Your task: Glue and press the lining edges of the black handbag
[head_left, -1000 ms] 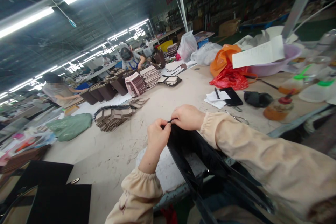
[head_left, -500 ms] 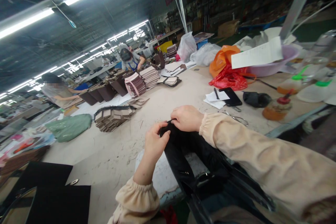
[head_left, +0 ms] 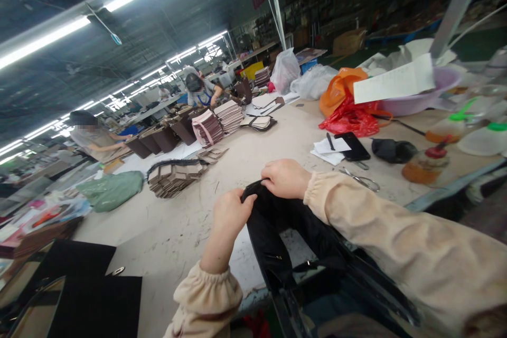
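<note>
My left hand [head_left: 230, 213] and my right hand [head_left: 285, 178] both pinch the top edge of a glossy black bag [head_left: 285, 237] that hangs over the near edge of the worktable [head_left: 186, 227]. Each hand is closed on that black edge, the two fists a short way apart. Both arms wear beige sleeves with gathered cuffs. The bag's lower part runs down past the table edge toward me.
Scissors [head_left: 362, 180], a black phone [head_left: 355, 147] on white papers and an orange bottle [head_left: 422, 168] lie right of my hands. Red and orange plastic bags [head_left: 345, 111] sit behind. Stacks of brown card pieces [head_left: 174, 177] lie left. Black boxes [head_left: 79, 296] sit bottom left. Two people work farther along.
My hands have moved slightly apart along the bag's top edge, and more of the black edge shows between them. The view has shifted a little.
</note>
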The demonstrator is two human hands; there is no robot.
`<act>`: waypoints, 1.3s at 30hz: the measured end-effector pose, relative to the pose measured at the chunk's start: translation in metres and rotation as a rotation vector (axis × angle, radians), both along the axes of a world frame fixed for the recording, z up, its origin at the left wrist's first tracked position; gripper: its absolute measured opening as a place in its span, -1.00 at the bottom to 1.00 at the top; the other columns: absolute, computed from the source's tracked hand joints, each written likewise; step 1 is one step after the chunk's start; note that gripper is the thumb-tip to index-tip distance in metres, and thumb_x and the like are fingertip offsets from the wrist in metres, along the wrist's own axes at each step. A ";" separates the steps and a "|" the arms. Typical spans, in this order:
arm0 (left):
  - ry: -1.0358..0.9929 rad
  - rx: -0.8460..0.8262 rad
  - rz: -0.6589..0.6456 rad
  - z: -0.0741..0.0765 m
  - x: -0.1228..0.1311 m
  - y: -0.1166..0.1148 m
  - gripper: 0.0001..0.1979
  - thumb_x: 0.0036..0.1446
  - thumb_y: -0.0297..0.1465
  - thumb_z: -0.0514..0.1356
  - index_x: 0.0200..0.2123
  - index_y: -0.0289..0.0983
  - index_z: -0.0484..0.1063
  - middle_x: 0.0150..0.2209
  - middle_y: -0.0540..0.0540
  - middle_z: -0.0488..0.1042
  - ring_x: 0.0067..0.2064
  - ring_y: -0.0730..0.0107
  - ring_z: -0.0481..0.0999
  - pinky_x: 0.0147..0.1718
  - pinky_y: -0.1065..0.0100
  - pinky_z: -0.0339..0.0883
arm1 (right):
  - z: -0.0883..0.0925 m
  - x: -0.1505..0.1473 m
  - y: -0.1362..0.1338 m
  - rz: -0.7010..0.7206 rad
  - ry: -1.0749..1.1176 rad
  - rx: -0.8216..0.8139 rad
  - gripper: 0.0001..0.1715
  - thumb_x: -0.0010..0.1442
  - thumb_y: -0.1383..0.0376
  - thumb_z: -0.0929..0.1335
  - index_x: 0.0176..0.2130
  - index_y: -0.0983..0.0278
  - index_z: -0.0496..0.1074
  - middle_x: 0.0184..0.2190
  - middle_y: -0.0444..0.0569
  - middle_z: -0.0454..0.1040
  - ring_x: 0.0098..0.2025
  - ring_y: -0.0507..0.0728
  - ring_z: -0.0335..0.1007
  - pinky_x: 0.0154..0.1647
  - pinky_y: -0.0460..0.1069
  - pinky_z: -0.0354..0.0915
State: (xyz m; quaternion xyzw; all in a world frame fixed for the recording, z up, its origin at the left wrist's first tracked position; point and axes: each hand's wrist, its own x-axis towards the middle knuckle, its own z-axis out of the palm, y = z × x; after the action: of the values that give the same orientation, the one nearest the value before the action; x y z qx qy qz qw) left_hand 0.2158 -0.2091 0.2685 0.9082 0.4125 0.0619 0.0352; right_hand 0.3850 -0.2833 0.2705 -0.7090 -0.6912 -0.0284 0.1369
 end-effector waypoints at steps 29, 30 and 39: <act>0.238 0.085 0.023 0.010 0.017 -0.008 -0.67 0.11 -0.14 0.10 -0.36 -0.24 0.54 -0.35 -0.18 0.58 -0.26 0.18 0.54 -0.38 0.32 0.25 | -0.004 0.011 -0.007 0.053 0.048 0.067 -0.70 0.20 0.25 0.26 -0.13 0.21 0.50 -0.19 -0.02 0.55 -0.14 0.17 0.45 -0.20 -0.01 0.25; 0.234 0.079 0.016 0.009 0.018 -0.008 -0.67 0.12 -0.15 0.09 -0.36 -0.23 0.54 -0.35 -0.18 0.58 -0.26 0.18 0.54 -0.38 0.32 0.25 | -0.005 0.012 -0.008 0.064 0.056 0.072 -0.67 0.19 0.26 0.26 -0.07 0.19 0.47 -0.15 -0.03 0.55 -0.11 0.17 0.45 -0.17 -0.01 0.26; 0.179 0.059 0.004 0.005 0.021 -0.011 -0.66 0.16 -0.19 0.03 -0.30 -0.22 0.55 -0.33 -0.19 0.59 -0.24 0.15 0.55 -0.34 0.29 0.30 | -0.006 0.017 -0.012 0.253 0.188 0.220 -0.77 0.12 0.32 0.33 -0.18 0.25 0.49 -0.21 -0.03 0.47 -0.18 0.10 0.40 -0.15 -0.05 0.25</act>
State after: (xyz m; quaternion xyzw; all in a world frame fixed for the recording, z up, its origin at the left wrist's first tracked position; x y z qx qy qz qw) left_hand 0.2370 -0.2198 0.2736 0.9099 0.4139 -0.0071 -0.0285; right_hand 0.4018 -0.2956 0.2641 -0.5969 -0.7516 -0.0202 0.2800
